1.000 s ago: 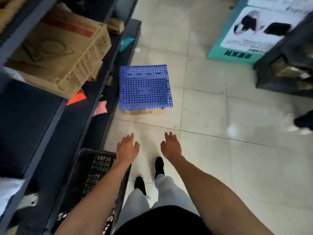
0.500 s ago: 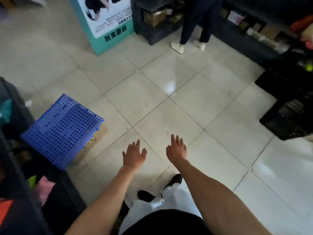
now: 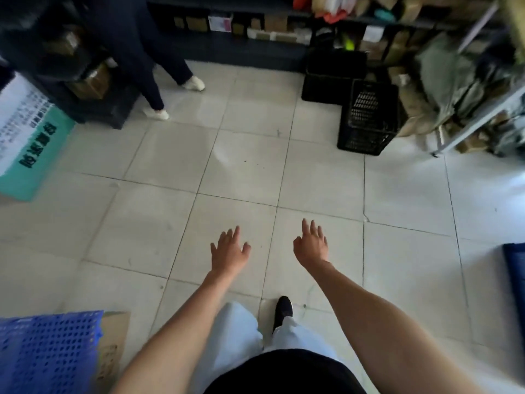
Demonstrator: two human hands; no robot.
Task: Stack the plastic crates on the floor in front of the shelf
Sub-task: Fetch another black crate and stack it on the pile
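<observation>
- A person stands on the tiled floor [image 3: 244, 166] of a stockroom, left hand [image 3: 228, 251] and right hand [image 3: 311, 245] both held out palm-down, fingers spread, holding nothing.
- Two black plastic crates [image 3: 369, 120] stand against each other on the floor by the far shelf [image 3: 255, 27], well apart from the hands; neither appears to rest on the other.
- A blue perforated crate [image 3: 48, 351] lies at the person's left, on a flat piece of cardboard [image 3: 113, 345]; a further blue edge [image 3: 515, 280] shows at the right border, too cropped to identify.
- By this view the stacking looks barely begun: no stack is visible, no crate is in hand, and the black pair is likely the next pickup.
- A second person's legs [image 3: 159, 75] in white shoes stand at the upper left.
- A teal-and-white signboard [image 3: 25, 143] carries bold dark Chinese characters, upside down from here and not legible; a pink shelf label [image 3: 220, 24] is too small to read.
</observation>
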